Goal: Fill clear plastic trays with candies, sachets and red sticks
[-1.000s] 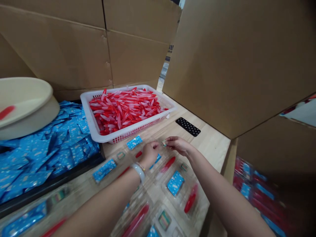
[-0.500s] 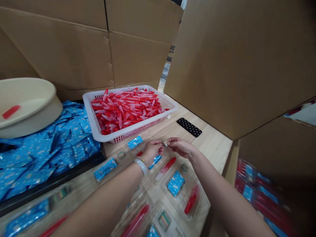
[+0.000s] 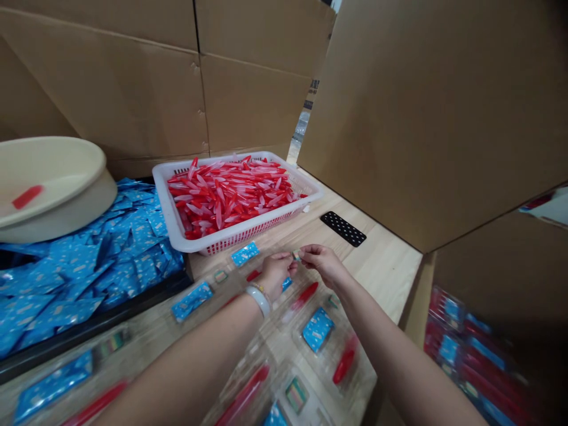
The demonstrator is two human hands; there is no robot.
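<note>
My left hand point(image 3: 276, 273), with a pale bangle at the wrist, and my right hand point(image 3: 323, 261) meet over the far part of the table. Between their fingertips they pinch a small striped multicoloured piece point(image 3: 296, 255), mostly covered by the fingers. Beneath and around them lie clear plastic blister trays. These hold blue patterned packets point(image 3: 318, 329), red pen-shaped pieces point(image 3: 306, 296) and small striped squares point(image 3: 296, 395). A blue packet point(image 3: 245, 254) lies just beyond my left hand. Some trays are hidden under my forearms.
A white basket point(image 3: 177, 239) of red-and-pink pointed pieces stands at the back. At left, a cream basin point(image 3: 89, 204) rests over many blue packets point(image 3: 133, 260) in a black tray. A black dotted object point(image 3: 343, 228) lies right. Cardboard walls point(image 3: 421, 118) enclose the table; packed trays point(image 3: 452, 337) sit lower right.
The view has shifted slightly, so the scene sits a little further right. Both hands stay together on the small striped piece, with barely any movement.
</note>
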